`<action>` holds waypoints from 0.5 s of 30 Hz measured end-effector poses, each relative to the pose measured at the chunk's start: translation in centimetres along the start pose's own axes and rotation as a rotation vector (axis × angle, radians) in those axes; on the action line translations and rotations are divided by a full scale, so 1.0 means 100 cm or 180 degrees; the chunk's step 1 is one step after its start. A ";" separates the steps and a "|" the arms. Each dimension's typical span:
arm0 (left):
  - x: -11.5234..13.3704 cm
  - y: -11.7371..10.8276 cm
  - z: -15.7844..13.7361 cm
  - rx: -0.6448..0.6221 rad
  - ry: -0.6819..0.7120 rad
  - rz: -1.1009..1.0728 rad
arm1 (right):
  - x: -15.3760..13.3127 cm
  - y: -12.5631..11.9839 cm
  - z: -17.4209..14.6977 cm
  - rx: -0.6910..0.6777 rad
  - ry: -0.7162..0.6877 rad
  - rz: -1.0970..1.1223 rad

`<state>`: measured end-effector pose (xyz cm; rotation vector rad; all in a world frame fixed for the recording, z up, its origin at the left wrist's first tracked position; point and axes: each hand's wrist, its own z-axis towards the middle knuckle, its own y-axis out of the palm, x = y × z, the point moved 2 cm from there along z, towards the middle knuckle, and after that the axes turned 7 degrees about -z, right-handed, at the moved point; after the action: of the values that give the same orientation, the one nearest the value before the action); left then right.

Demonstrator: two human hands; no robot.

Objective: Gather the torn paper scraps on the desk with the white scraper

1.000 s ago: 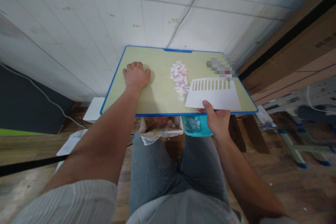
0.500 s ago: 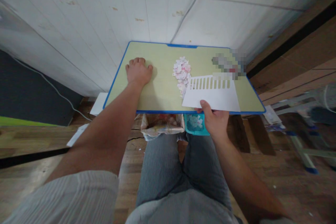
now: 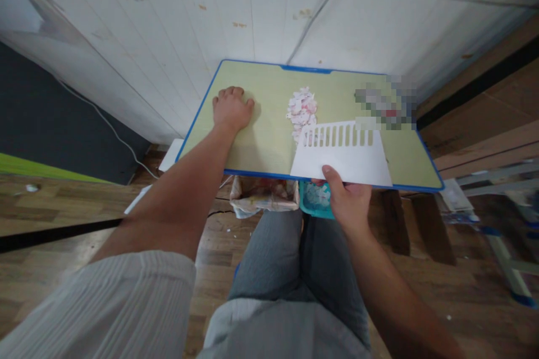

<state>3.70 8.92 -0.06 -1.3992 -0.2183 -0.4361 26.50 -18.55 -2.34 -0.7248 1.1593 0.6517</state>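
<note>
My left hand [image 3: 232,107] rests on the left part of a pale yellow-green table [image 3: 269,148] with a blue edge, its fingers bent a little and the thumb apart, with nothing in it. At the table's front edge my right hand [image 3: 350,196] grips a white sheet [image 3: 357,164] with a row of slots cut along its far side. The thumb lies on top of the sheet and the fingers are under it, mostly hidden. A heap of small white and pinkish paper pieces [image 3: 302,106] lies mid-table, its near end partly covered by the sheet's left corner.
Below the front edge sit a lined bin [image 3: 264,201] and a turquoise basket [image 3: 316,208] holding small pale pieces. A blurred-out item [image 3: 381,104] lies at the table's back right. Cardboard boxes [image 3: 484,118] stand on the right, and a panelled wall [image 3: 202,22] is behind.
My view has shifted, so the table appears further right. The sheet's left corner sits slightly nearer the front edge. My left hand stays in place on the table.
</note>
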 end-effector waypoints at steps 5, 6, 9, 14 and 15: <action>0.002 -0.004 -0.003 0.0006 -0.0040 -0.0073 | 0.002 -0.014 0.011 0.0094 -0.0015 -0.0099; 0.002 -0.004 -0.003 0.0011 -0.0047 -0.0092 | 0.004 -0.017 0.014 0.0147 -0.0014 -0.0112; 0.002 -0.004 -0.002 0.0033 -0.0054 -0.0110 | 0.008 -0.024 0.028 0.0288 -0.0043 -0.0175; 0.002 -0.004 -0.002 0.0076 -0.0085 -0.0071 | 0.010 -0.025 0.053 0.0279 -0.0094 -0.0200; 0.002 -0.004 -0.001 0.0082 -0.0080 -0.0076 | 0.009 -0.023 0.056 0.0270 -0.0096 -0.0185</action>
<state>3.65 8.71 0.37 -1.3787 -0.2605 -0.4343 31.67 -15.48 -1.53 -0.6722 1.1274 0.5596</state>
